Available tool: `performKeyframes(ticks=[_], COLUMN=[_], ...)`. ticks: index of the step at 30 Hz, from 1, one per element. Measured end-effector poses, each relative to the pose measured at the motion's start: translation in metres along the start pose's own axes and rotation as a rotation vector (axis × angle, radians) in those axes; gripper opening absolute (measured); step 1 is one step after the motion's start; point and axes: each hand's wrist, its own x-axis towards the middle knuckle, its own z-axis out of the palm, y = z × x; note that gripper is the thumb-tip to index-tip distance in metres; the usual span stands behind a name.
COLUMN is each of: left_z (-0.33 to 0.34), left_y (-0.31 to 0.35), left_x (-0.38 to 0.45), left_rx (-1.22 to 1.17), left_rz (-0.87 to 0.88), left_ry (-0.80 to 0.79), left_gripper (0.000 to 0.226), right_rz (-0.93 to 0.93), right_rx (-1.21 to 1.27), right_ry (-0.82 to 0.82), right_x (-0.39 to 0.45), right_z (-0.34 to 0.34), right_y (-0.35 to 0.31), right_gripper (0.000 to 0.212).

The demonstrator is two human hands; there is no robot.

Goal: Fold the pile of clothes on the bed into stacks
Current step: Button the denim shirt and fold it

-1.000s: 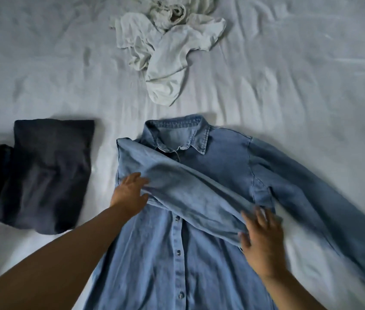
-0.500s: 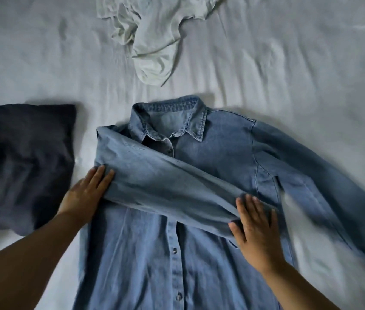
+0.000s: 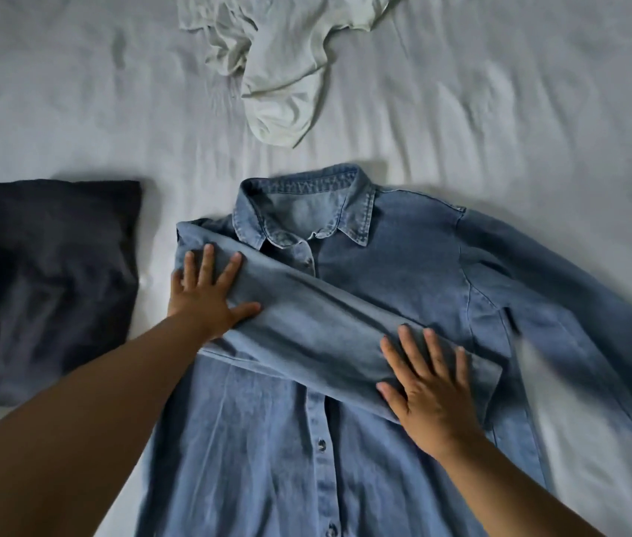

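The shirt (image 3: 403,288) is matt blue denim — small glossy buttons (image 3: 322,444); the bed (image 3: 519,122) sheet is creased white cloth, folded garment (image 3: 51,281) dark, soft-looking.

A wrinkled white bedsheet (image 3: 500,129) covers the bed.

The light is dim, soft and cool, giving the white bed (image 3: 500,129) a grey-blue cast. No glare shows anywhere. Shadows are faint: a soft one lies along the far edge of the shirt (image 3: 403,273) collar, and another under the rumpled white cloth (image 3: 287,71). The dark folded cloth (image 3: 51,281) at the left loses nearly all detail in the gloom. The middle is fairly sharp, down to the shirt's buttons and seams. A smeared, blurred patch sits at the right between shirt body and sleeve. The wide lens bends the edges, and the forearms loom large at the bottom.
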Motion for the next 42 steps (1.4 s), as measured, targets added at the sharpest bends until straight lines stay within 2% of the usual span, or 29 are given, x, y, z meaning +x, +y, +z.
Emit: performKeyframes(ticks=[2, 4, 7, 9, 12, 16, 18, 20, 26, 30, 34, 37, 39, 41, 42], left_z=[-0.003, -0.007, -0.018, -0.022, -0.023, -0.028, -0.034, -0.04, -0.041, -0.031, -0.018, -0.01, -0.004, 0.0, 0.001], left_y=[0.0, 0.004, 0.024, 0.045, 0.094, 0.177, 0.217, 0.256, 0.348, 0.39, 0.404, 0.401, 0.397, 0.39, 0.387], left_x=[0.004, 0.002, -0.014, -0.031, -0.063, -0.094, -0.104, -0.113, -0.133, -0.135, -0.134, -0.139, -0.146, -0.149, -0.15], left_rx=[0.036, 0.098, 0.095, 0.085, -0.025, -0.034, 0.004, 0.001, -0.015, 0.027, 0.148, 0.21, 0.168, 0.127, 0.143], left_rz=[-0.094, -0.113, -0.115, 0.016, 0.26, 0.463, 0.517, 0.543, 0.589, 0.59, 0.565, 0.518, 0.505, 0.515, 0.522], left_ry=[-0.071, -0.084, 0.001, 0.074, 0.043, 0.002, -0.011, -0.035, -0.074, -0.125, -0.141, -0.169, -0.171, -0.148, -0.151], left_gripper=[0.097, 0.098, 0.092, 0.083, 0.076, 0.068, 0.062, 0.059, 0.058, 0.061, 0.06, 0.059, 0.057, 0.059, 0.061], right_rz=[0.081, 0.164, 0.177, 0.17, 0.198, 0.344, 0.429, 0.495, 0.673, 0.815, 1.033, 1.096, 1.12, 1.203, 1.243], right_rx=[-0.014, -0.001, 0.046, 0.078, 0.166, 0.206, 0.202, 0.218, 0.203, 0.277, 0.381, 0.562, 0.643, 0.781, 0.891], right_ry=[0.027, 0.032, 0.064, 0.129, 0.242, 0.348, 0.315, 0.264, 0.312, 0.275, 0.298, 0.291, 0.304, 0.287, 0.287], right_x=[-0.005, -0.009, -0.01, -0.013, -0.024, -0.048, -0.067, -0.088, -0.147, -0.173, -0.18, -0.177, -0.171, -0.163, -0.159], right_z=[0.005, 0.001, -0.009, -0.016, -0.027, -0.034, -0.033, -0.031, -0.026, -0.023, -0.021, -0.023, -0.028, -0.032, -0.035], right_y=[0.018, 0.027, 0.026, 0.027, 0.048, 0.101, 0.132, 0.163, 0.233, 0.278, 0.316, 0.335, 0.341, 0.345, 0.348], right_gripper=[0.063, 0.065, 0.068, 0.071, 0.071, 0.052, 0.044, 0.051, 0.042, 0.057, 0.055, 0.077, 0.084, 0.079, 0.065])
